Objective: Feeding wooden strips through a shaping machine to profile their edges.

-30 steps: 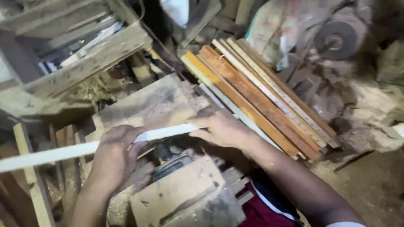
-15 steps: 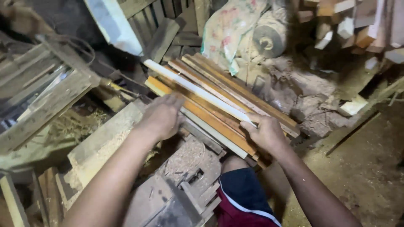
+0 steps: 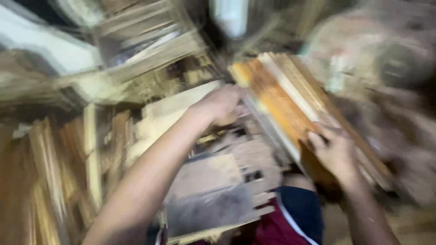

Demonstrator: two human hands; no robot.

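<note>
Both hands on stack of wooden slats (image 3: 290,104): left hand (image 3: 220,105) grasps its near-left edge, right hand (image 3: 334,152) clamps the lower end. Risk: uneven grip, slats slide apart; splinters likely.

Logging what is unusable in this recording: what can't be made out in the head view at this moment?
- Whole head view: motion blur smears every edge.
- Left hand: fingertips hidden behind the stack of wooden slats; grip unclear.
- Right hand: lies on the slats, blurred; clasping or resting, cannot tell.
- Slat count: blurred together.
- Round grey thing at upper right: too blurred to identify.
</note>
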